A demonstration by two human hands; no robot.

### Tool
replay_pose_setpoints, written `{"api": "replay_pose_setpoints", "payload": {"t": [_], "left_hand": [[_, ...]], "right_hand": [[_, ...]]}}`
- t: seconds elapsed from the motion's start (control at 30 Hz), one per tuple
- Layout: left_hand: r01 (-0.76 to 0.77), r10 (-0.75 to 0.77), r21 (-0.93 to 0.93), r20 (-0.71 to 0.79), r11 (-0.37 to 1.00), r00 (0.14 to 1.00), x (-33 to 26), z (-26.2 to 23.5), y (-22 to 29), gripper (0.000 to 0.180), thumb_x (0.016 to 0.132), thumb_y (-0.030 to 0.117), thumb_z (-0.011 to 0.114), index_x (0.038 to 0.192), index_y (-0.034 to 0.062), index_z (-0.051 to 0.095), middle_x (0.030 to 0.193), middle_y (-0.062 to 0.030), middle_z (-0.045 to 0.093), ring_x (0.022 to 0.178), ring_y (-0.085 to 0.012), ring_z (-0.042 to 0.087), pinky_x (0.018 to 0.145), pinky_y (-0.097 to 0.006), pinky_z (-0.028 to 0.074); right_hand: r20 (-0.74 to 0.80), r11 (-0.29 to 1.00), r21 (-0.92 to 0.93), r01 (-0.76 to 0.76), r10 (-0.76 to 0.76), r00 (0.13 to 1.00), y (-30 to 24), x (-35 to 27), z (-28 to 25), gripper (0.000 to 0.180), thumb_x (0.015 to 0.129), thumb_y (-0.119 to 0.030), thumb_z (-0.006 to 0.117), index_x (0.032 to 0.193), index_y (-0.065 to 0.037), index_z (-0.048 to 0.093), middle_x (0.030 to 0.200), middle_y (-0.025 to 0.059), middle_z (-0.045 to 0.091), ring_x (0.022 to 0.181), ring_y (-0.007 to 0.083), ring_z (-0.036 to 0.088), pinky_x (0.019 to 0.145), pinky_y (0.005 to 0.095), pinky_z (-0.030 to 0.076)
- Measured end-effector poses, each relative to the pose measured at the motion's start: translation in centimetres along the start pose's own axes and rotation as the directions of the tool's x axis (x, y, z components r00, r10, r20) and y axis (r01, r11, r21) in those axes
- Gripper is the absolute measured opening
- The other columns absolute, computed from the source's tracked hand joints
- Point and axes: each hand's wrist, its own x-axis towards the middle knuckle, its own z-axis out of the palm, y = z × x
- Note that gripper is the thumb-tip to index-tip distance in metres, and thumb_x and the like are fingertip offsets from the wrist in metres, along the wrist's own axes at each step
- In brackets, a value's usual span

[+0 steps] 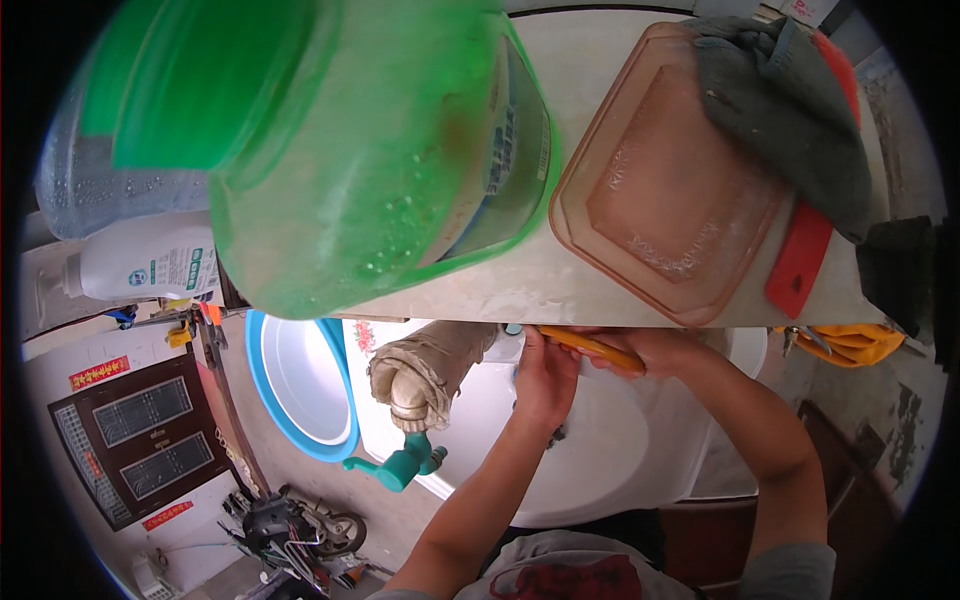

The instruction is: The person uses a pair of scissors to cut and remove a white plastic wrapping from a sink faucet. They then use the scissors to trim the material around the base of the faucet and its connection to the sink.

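Note:
Over a white washbasin (610, 440), my left hand (546, 385) and my right hand (655, 350) are close together, just below the edge of a shelf. Between them lies a slim orange-yellow rod, like a handle (597, 348), tilted down to the right. The fingers of my left hand are closed at its left end, and my right hand is closed round its right part. The shelf edge hides some fingertips and whatever lies beyond the rod. Left of my hands, a teal tap (402, 462) sticks out from a cloth-wrapped pipe (425, 370).
The shelf (480, 285) above holds a big green plastic jug (350, 200), a brownish translucent lidded box (670, 180), a dark cloth (790, 110) and a red-handled thing (800, 262). A white bottle (150, 258) stands left. Below are a blue-rimmed basin (300, 380) and a motorcycle (295, 530).

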Motion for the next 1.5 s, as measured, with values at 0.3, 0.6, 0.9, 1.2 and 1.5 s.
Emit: {"api": "replay_pose_setpoints", "payload": {"t": [0.3, 0.6, 0.9, 1.2, 1.5], "left_hand": [[-0.015, 0.015, 0.004, -0.158, 1.000, 0.987, 0.3, 1.3, 0.0, 0.042, 0.096, 0.040, 0.032, 0.123, 0.0095, 0.041, 0.124, -0.0040, 0.049, 0.114, -0.0190, 0.046, 0.097, -0.035, 0.035], [-0.027, 0.026, -0.008, -0.133, 1.000, 0.991, 0.1, 0.9, -0.2, 0.040, 0.096, 0.039, 0.034, 0.122, 0.0096, 0.042, 0.118, -0.0024, 0.052, 0.111, -0.0173, 0.047, 0.096, -0.033, 0.035], [0.022, -0.019, 0.033, -0.088, 0.999, 0.996, 0.2, 1.3, 0.8, 0.041, 0.095, 0.042, 0.035, 0.119, 0.0103, 0.044, 0.113, -0.0028, 0.054, 0.105, -0.0166, 0.049, 0.090, -0.032, 0.037], [-0.005, 0.006, -0.024, 0.018, 1.000, 1.000, -0.4, 0.5, 0.0, 0.035, 0.095, 0.041, 0.036, 0.109, 0.0108, 0.046, 0.110, -0.0056, 0.054, 0.105, -0.0153, 0.048, 0.092, -0.030, 0.035], [0.020, -0.020, -0.003, 0.028, 1.000, 0.999, -1.0, 0.4, -0.4, 0.029, 0.096, 0.036, 0.035, 0.106, 0.0106, 0.047, 0.107, -0.0090, 0.056, 0.101, -0.0169, 0.049, 0.091, -0.031, 0.035]], "right_hand": [[-0.166, 0.976, -0.154, 0.152, -0.177, 0.970, -0.3, -0.6, 1.0, 0.027, 0.090, -0.033, 0.051, 0.095, -0.007, 0.058, 0.062, 0.0046, 0.051, 0.044, 0.0091, 0.041, 0.039, 0.0220, 0.029], [-0.256, 0.881, -0.413, 0.229, -0.353, 0.900, 0.2, -0.7, 1.6, 0.023, 0.087, -0.029, 0.058, 0.093, -0.007, 0.058, 0.067, 0.0069, 0.057, 0.045, 0.0110, 0.047, 0.038, 0.0237, 0.032], [-0.020, 0.998, 0.064, 0.025, -0.024, 1.000, -0.5, -0.6, 0.7, 0.029, 0.090, -0.037, 0.051, 0.090, -0.008, 0.055, 0.065, 0.0037, 0.050, 0.039, 0.0071, 0.035, 0.036, 0.0216, 0.025], [-0.106, 0.997, 0.047, 0.055, -0.049, 0.993, 1.1, -0.6, 1.1, 0.025, 0.093, -0.029, 0.047, 0.100, -0.008, 0.057, 0.066, 0.0011, 0.048, 0.047, 0.0058, 0.040, 0.039, 0.0200, 0.027], [-0.181, 0.974, -0.183, 0.132, -0.165, 0.970, 3.3, -1.8, 1.0, 0.029, 0.091, -0.027, 0.052, 0.110, -0.007, 0.059, 0.079, 0.0027, 0.057, 0.065, 0.0065, 0.051, 0.050, 0.0197, 0.036]]}}
